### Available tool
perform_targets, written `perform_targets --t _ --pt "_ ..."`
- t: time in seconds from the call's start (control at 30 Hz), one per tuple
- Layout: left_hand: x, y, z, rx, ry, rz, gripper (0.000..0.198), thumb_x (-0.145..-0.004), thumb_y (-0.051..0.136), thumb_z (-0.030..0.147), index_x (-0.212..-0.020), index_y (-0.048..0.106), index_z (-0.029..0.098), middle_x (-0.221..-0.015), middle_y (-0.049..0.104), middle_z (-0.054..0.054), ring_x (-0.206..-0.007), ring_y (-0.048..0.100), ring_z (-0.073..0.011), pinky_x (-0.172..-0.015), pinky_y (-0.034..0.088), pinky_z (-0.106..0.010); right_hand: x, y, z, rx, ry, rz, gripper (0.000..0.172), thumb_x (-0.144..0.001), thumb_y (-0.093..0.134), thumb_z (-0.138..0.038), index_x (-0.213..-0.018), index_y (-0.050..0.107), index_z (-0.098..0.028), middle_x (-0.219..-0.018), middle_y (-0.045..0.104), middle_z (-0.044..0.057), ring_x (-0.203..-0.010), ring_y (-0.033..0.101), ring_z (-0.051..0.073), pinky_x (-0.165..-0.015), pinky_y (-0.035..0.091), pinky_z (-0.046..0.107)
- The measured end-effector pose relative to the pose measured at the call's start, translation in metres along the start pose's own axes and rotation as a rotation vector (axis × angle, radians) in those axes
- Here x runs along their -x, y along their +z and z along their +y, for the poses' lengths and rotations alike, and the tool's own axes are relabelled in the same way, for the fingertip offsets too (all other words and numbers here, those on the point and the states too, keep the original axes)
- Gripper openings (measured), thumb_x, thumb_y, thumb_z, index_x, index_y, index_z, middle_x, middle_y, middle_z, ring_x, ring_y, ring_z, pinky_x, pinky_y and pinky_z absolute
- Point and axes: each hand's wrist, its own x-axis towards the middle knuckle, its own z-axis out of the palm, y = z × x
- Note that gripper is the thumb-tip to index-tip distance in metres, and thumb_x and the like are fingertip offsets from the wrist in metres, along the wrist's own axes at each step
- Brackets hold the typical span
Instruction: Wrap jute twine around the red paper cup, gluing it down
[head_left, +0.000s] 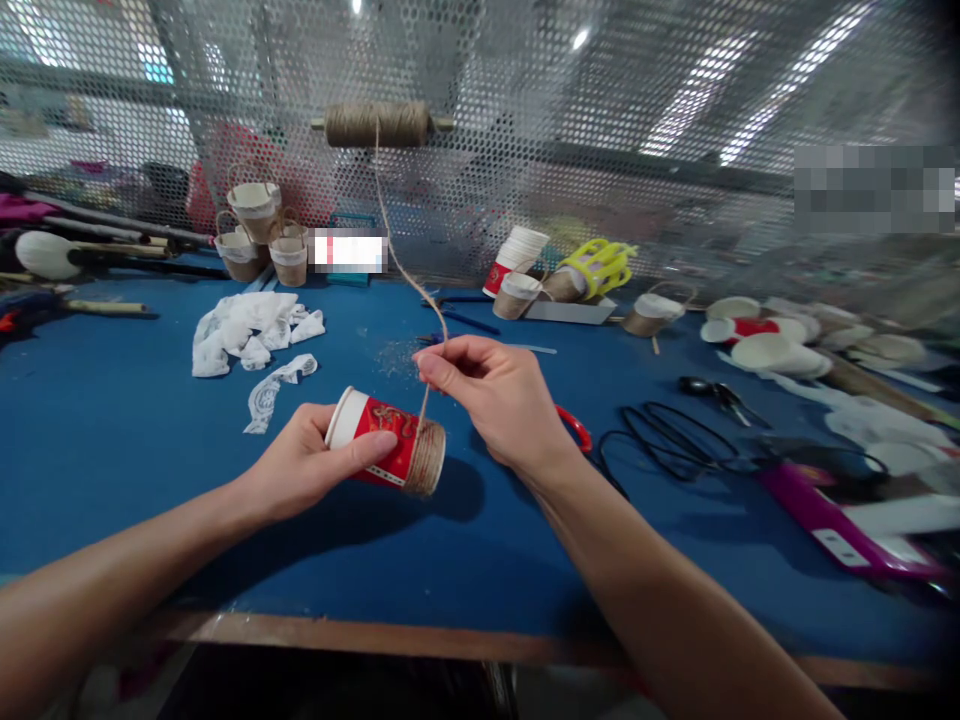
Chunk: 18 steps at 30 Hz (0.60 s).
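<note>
My left hand [322, 455] is closed round a red and white paper cup [384, 432], tilted on its side above the table with its rim toward the left. Several turns of brown twine [427, 458] wrap the cup's base end. Between thumb and fingers, my right hand [491, 390] pinches the strand just above the cup. From there the twine runs up to a spool [377, 125] on a rod at the perforated metal screen.
White lace [251, 325] lies at left, near finished twine-covered cups [253, 210]. Stacked paper cups [517, 255] and a yellow net-like piece [600, 265] stand behind. To the right are a black cable [675, 440], a purple power strip [825, 520] and red-handled scissors [574, 428].
</note>
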Motion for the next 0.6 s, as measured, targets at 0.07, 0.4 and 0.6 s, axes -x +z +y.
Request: perform_targets --t 0.07,0.4,0.6 --pt "0.0004 -0.0002 0.0004 0.004 0.017 -0.009 0.011 -0.069 0.065 0.022 -0.06 0.065 0.014 -0.05 0.059 0.003 -0.044 0.046 -0.0056 -0.045 0.04 -0.016 0.0001 0.0 0.0009 -0.002 0.01 -0.002 0.016 -0.067 0.068 -0.032 -0.07 0.065 -0.017 -0.064 0.062 0.0 -0.061 0.054 0.011 -0.06 0.045 0.026" --pt "0.0034 -0.0009 0.0026 -0.135 0.18 -0.02 0.017 -0.071 0.061 0.019 -0.054 0.06 0.015 -0.045 0.048 0.005 -0.039 0.034 -0.0044 -0.038 0.034 -0.015 0.002 0.0018 0.002 0.007 0.077 -0.067 0.017 -0.065 0.068 -0.034 -0.068 0.064 -0.017 -0.064 0.062 -0.001 -0.06 0.054 0.01 -0.061 0.045 0.026" --pt "0.0054 -0.0013 0.0033 -0.265 0.263 0.004 0.022 -0.071 0.06 0.021 -0.051 0.054 0.015 -0.044 0.043 0.005 -0.039 0.031 -0.0049 -0.033 0.028 -0.015 0.0031 0.0042 0.0028 -0.01 0.105 -0.105 0.018 -0.065 0.068 -0.035 -0.067 0.064 -0.017 -0.061 0.061 -0.002 -0.058 0.053 0.009 -0.06 0.044 0.025"
